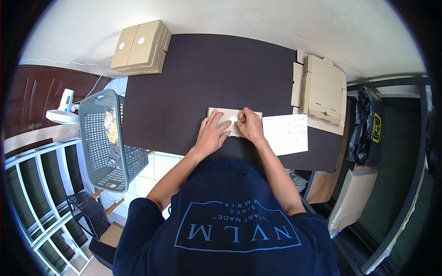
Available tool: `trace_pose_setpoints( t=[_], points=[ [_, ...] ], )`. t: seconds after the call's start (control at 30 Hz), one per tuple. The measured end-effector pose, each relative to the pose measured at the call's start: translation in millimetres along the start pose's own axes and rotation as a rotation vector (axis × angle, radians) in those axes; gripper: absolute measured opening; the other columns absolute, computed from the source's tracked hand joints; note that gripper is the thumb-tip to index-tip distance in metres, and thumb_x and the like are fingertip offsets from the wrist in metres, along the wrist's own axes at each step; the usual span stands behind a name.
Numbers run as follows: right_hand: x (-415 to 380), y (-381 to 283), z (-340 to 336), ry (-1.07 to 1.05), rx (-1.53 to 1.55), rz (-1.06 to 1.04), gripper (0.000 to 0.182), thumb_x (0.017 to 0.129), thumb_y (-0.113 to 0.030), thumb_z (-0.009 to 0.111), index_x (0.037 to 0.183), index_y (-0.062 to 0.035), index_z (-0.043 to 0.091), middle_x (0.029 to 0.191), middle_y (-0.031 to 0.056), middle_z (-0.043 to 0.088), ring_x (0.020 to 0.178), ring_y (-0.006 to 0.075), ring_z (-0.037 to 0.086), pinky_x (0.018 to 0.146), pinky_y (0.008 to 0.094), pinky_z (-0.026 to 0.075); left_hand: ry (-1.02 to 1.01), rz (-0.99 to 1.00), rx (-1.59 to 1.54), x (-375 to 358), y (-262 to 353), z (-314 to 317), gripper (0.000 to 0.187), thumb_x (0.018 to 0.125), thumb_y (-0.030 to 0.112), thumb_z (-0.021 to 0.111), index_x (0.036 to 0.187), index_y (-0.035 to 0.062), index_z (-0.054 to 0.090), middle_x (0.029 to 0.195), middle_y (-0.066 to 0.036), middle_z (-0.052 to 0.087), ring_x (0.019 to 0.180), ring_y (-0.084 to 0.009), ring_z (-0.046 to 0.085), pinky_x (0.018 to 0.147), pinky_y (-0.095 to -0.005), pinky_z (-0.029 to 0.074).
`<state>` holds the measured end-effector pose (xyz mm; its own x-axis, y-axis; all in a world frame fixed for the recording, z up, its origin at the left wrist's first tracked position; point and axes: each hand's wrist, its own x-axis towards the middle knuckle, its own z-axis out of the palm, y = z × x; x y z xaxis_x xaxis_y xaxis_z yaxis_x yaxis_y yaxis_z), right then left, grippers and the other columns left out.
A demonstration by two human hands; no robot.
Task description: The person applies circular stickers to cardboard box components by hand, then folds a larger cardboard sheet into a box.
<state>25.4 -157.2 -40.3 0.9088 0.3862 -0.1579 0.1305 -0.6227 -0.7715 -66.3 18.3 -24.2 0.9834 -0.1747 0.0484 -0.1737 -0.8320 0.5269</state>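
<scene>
At the centre of the frame, near the front edge of the dark counter [193,69], lies a small flat cardboard box [218,115]. Both hands are on it. Left hand [212,133] lies flat, fingers spread open, pressing the box's left part down. Right hand [249,124] is curled, fingertips pinched on a round white sticker [233,118] at the box's middle. Hands touch each other over the sticker.

Just right of the box, touching or nearly so: a white sticker sheet [287,133], overhanging the counter's front edge. Upper right of the frame: stack of flat unfolded cardboard blanks [322,89] at the counter's right end. Upper left: stack of finished boxes [140,46], each with a white sticker on top, at the counter's far left corner. Left of the counter, on the floor: grey plastic basket [99,138], some yellowish scrap inside. White fan [64,110] beyond it, far left.
</scene>
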Motion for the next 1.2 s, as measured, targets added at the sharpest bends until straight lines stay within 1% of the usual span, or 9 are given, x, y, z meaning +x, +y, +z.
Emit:
trace_pose_setpoints(
  t=[0.33, 0.4, 0.8, 0.9, 0.97, 1.03, 1.07, 1.1, 1.2],
  points=[
    [16.4, 5.1, 1.4, -0.033, 0.123, 0.157, 0.023, 0.080, -0.006, 0.075, 0.072, -0.0012, 0.053, 0.057, 0.0085, 0.059, 0.047, 0.0186, 0.064, 0.048, 0.0330, 0.049, 0.003, 0.001, -0.020, 0.2, -4.9, 2.1, 0.040, 0.092, 0.023, 0.067, 0.130, 0.0122, 0.063, 0.142, -0.019, 0.047, 0.143, -0.0383, 0.035, 0.108, -0.0529, 0.034],
    [13.1, 3.5, 1.7, -0.023, 0.091, 0.209, 0.022, 0.076, -0.012, 0.076, 0.072, -0.0011, 0.057, 0.066, 0.0140, 0.064, 0.065, 0.0315, 0.067, 0.064, 0.0402, 0.051, 0.004, -0.013, -0.028, -0.5, -1.6, 3.3, 0.041, 0.092, 0.023, 0.067, 0.131, 0.0118, 0.063, 0.142, -0.019, 0.047, 0.143, -0.0379, 0.035, 0.108, -0.0531, 0.034],
    [-13.3, 0.7, -5.3, -0.050, 0.038, -0.106, 0.027, 0.075, -0.009, 0.076, 0.085, -0.0014, 0.053, 0.084, 0.0161, 0.058, 0.079, 0.0340, 0.061, 0.070, 0.0425, 0.048, -0.020, 0.002, -0.065, 0.3, 0.0, -8.3, 0.033, 0.091, 0.026, 0.069, 0.120, 0.0089, 0.071, 0.141, -0.021, 0.049, 0.142, -0.0394, 0.036, 0.110, -0.0538, 0.034],
    [-18.9, -1.8, -19.6, -0.004, 0.178, 0.099, 0.030, 0.074, -0.010, 0.078, 0.085, -0.0013, 0.053, 0.086, 0.0157, 0.057, 0.078, 0.0324, 0.060, 0.070, 0.0424, 0.048, -0.027, 0.017, -0.136, -1.2, -10.3, -9.1, 0.028, 0.091, 0.022, 0.069, 0.114, 0.0063, 0.072, 0.134, -0.021, 0.055, 0.138, -0.0386, 0.042, 0.108, -0.0492, 0.038],
    [-27.9, 6.4, -25.8, 0.296, 0.080, 0.104, 0.032, 0.075, -0.013, 0.080, 0.087, -0.0011, 0.053, 0.087, 0.0155, 0.057, 0.077, 0.0327, 0.058, 0.072, 0.0417, 0.048, 0.208, -0.261, -0.510, -6.9, -14.9, -6.2, 0.025, 0.090, 0.020, 0.071, 0.110, 0.0041, 0.071, 0.122, -0.019, 0.060, 0.124, -0.0360, 0.053, 0.100, -0.0445, 0.044],
    [-35.6, 21.7, -30.2, 0.446, -0.034, 0.173, 0.035, 0.077, -0.019, 0.080, 0.095, 0.0001, 0.057, 0.092, 0.0177, 0.061, 0.085, 0.0360, 0.061, 0.077, 0.0439, 0.049, 0.301, -0.449, -0.448, -12.8, -12.6, -2.3, 0.026, 0.089, 0.020, 0.072, 0.109, 0.0025, 0.070, 0.117, -0.018, 0.060, 0.115, -0.0344, 0.056, 0.096, -0.0435, 0.046],
    [-40.0, 24.0, -33.6, 0.422, -0.049, 0.229, 0.039, 0.079, -0.025, 0.080, 0.099, 0.0017, 0.059, 0.094, 0.0187, 0.063, 0.087, 0.0375, 0.061, 0.080, 0.0452, 0.049, 0.387, -0.634, -0.386, -17.1, -13.1, -1.8, 0.027, 0.088, 0.020, 0.073, 0.107, 0.0009, 0.070, 0.112, -0.018, 0.060, 0.107, -0.0327, 0.059, 0.092, -0.0425, 0.048],
    [-45.4, 31.0, -34.5, 0.328, -0.133, 0.255, 0.044, 0.081, -0.030, 0.079, 0.103, 0.0031, 0.060, 0.097, 0.0201, 0.064, 0.092, 0.0381, 0.062, 0.082, 0.0452, 0.050, 0.266, -0.717, -0.314, -22.7, -17.5, -1.9, 0.041, 0.089, 0.029, 0.073, 0.114, -0.0022, 0.064, 0.114, -0.019, 0.058, 0.110, -0.0354, 0.054, 0.099, -0.0428, 0.044],
    [-46.8, 23.6, -28.0, 0.046, -0.063, 0.400, 0.052, 0.085, -0.033, 0.076, 0.116, 0.0056, 0.060, 0.107, 0.0231, 0.065, 0.102, 0.0386, 0.064, 0.087, 0.0447, 0.051, 0.258, -0.532, -0.207, -36.2, -27.8, 17.9, 0.039, 0.088, 0.027, 0.076, 0.112, -0.0021, 0.063, 0.104, -0.018, 0.062, 0.097, -0.0274, 0.061, 0.087, -0.0387, 0.050]
  ],
)
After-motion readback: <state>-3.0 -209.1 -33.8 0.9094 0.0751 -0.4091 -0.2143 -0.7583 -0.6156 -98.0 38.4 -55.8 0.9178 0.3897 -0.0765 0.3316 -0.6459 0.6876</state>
